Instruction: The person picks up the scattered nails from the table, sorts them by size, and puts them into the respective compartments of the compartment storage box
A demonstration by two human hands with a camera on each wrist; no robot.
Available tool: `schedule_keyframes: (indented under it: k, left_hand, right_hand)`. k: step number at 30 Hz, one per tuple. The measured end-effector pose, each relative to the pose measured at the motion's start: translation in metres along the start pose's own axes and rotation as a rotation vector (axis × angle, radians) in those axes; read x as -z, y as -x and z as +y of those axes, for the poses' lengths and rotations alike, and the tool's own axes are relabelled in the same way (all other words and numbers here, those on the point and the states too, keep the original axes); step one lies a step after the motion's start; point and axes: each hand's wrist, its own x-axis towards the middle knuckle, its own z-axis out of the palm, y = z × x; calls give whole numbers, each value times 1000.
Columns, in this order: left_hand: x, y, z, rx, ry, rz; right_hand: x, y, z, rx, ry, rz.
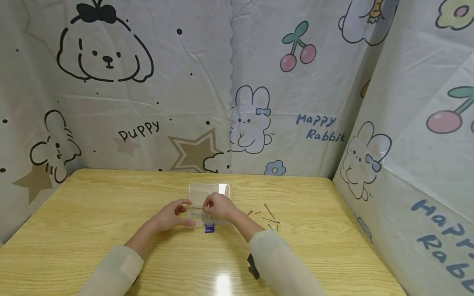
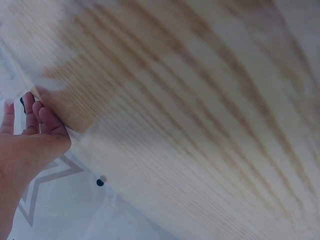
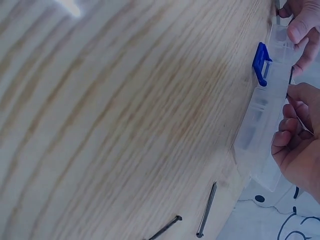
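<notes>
A clear plastic box [image 1: 197, 221] with a blue latch [image 1: 209, 227] sits on the table, its clear lid [image 1: 200, 191] opened toward the back. My left hand [image 1: 168, 216] grips the box's left end, thumb by the front corner and fingers farther back. Over the compartments, my right hand [image 1: 219, 206] pinches a thin nail [image 1: 197, 208] that points left. In the right wrist view the nail [image 3: 291, 75] runs close over the box [image 3: 257, 117]. The right fingertips partly hide its near end.
Several loose nails [image 1: 270, 220] of different lengths lie on the table right of the box. Two of them, one being a long nail [image 3: 207, 210], show in the right wrist view. A printed cloth [image 1: 185, 94] hangs behind the table and along its sides.
</notes>
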Motion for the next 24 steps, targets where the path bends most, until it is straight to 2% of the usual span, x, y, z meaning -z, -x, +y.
schedule_keyframes:
  k: [15,24]
  left_hand:
    - [1,-1,-1,4,2,1]
    - [0,0,-2,4,1,5]
  right_hand:
    - [-2,0,0,-18,17,11]
    - [7,6,-2,-34,-6,4]
